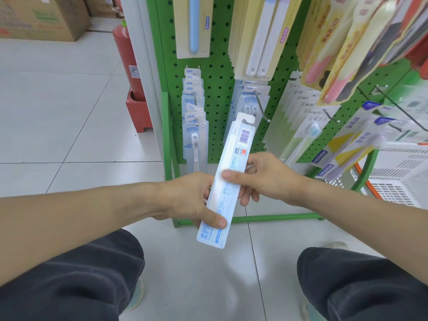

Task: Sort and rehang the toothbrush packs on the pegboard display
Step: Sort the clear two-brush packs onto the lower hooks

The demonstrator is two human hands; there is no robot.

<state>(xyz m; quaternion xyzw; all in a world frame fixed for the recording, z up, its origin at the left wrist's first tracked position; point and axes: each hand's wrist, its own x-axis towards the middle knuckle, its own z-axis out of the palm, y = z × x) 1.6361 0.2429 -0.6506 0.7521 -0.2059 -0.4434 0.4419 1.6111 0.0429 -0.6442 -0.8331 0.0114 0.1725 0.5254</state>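
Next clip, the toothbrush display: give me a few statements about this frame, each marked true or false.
1. Both the left hand and the right hand hold one toothbrush pack. True.
2. The pack's barcode side faces the camera. True.
3. The pegboard is blue. False: it is green.
4. A fire extinguisher stands left of the display. True.
5. The held pack hangs on a hook. False: it is off the hooks, in the hands.

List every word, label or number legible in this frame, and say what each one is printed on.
"NEW": top tabs of the clear packs on the left peg.
"FROG": blue labels on the yellow-card packs at lower right.
Chinese characters, barcode and small print on the held pack, gripped by left hand and right hand: too blurred to read.
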